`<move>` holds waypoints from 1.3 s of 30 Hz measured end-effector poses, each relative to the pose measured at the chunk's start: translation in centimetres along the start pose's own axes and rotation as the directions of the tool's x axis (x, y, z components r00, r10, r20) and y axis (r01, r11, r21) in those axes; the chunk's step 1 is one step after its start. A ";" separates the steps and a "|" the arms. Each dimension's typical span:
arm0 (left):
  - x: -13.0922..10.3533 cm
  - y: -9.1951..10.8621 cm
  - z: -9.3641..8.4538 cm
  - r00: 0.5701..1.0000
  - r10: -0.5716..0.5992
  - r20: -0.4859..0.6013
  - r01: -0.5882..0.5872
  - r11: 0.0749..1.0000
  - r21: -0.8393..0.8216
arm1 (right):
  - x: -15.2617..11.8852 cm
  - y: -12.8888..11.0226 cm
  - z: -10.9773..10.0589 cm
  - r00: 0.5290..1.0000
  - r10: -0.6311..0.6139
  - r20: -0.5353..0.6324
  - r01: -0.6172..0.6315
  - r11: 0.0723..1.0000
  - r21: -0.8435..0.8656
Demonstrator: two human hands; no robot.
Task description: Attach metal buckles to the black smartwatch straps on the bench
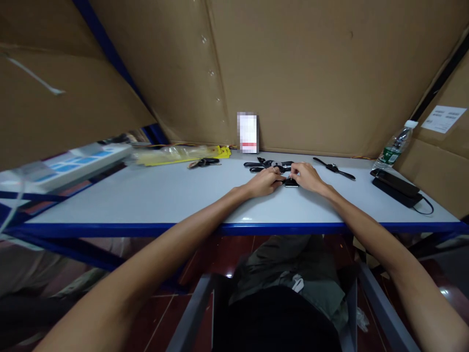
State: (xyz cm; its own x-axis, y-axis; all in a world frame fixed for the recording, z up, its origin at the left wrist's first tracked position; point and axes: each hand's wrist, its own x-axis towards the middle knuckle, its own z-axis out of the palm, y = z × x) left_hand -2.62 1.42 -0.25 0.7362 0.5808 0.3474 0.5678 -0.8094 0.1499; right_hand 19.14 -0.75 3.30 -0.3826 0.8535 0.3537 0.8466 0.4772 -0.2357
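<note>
Both my hands meet over a small black, shiny-edged object (291, 183) on the white tabletop. My left hand (266, 182) rests at its left side, fingers bent together, a ring on one finger. From the right, my right hand (305, 177) pinches at the object's top; what lies between the fingertips is too small to tell. Just behind my hands are several black straps or watches (256, 165), partly hidden by the fingers. Farther right lies a black wristwatch (332, 168) with its strap spread out.
Keys (203, 163) and yellow packets under clear plastic (176, 154) lie at the back left. A white power strip (84, 164) stands far left. At the right are a water bottle (394, 149) and a black case (396, 188). The table (146, 195) has a blue front edge.
</note>
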 end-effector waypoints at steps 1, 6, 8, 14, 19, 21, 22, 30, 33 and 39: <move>0.0 0.1 -0.1 1.000 0.001 0.004 -0.001 1.000 0.002 | 0.0 0.1 0.1 1.000 -0.017 0.003 0.017 1.000 -0.008; 0.1 0.2 -0.1 1.000 0.008 -0.003 -0.008 1.000 -0.007 | 0.1 0.6 0.6 0.998 -0.056 0.003 0.057 0.998 -0.005; 0.1 0.0 0.1 1.000 0.005 -0.013 -0.005 1.000 -0.003 | 0.0 0.6 0.6 0.998 -0.057 0.004 0.057 0.998 -0.010; 0.2 -0.2 0.4 0.999 0.012 -0.034 -0.012 1.000 -0.016 | -0.6 0.1 0.1 0.993 -0.113 -0.014 0.111 0.988 -0.108; 0.2 0.1 0.1 1.000 0.008 -0.014 -0.008 1.000 -0.007 | -0.8 -1.0 0.2 0.994 -0.106 -0.026 0.095 0.962 -0.255; 0.1 0.1 0.0 1.000 0.010 -0.011 -0.010 1.000 -0.004 | -0.7 -1.4 0.3 0.998 -0.059 -0.030 0.048 0.958 -0.283; 0.1 0.1 0.0 1.000 0.011 -0.009 -0.011 1.000 -0.003 | -0.7 -1.5 0.3 0.999 -0.032 -0.032 0.022 0.958 -0.286; 0.0 0.2 -0.1 1.000 0.010 -0.010 -0.010 1.000 0.022 | 0.1 -0.4 -0.3 0.999 0.013 -0.042 -0.012 1.000 0.026; 0.0 0.2 -0.1 1.000 0.008 -0.007 -0.008 1.000 0.020 | 0.5 0.0 -0.2 0.998 0.065 0.021 -0.067 0.987 0.144; 0.1 -0.2 0.3 1.000 0.019 -0.003 -0.019 1.000 0.006 | 0.0 -0.5 -0.7 0.996 0.088 -0.001 -0.088 0.990 -0.111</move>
State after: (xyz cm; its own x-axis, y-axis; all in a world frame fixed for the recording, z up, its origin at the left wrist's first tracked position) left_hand -2.56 1.65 -0.52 0.7453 0.5654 0.3532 0.5564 -0.8194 0.1376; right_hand 18.98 -1.12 4.07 -0.3062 0.8921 0.3323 0.9128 0.3743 -0.1637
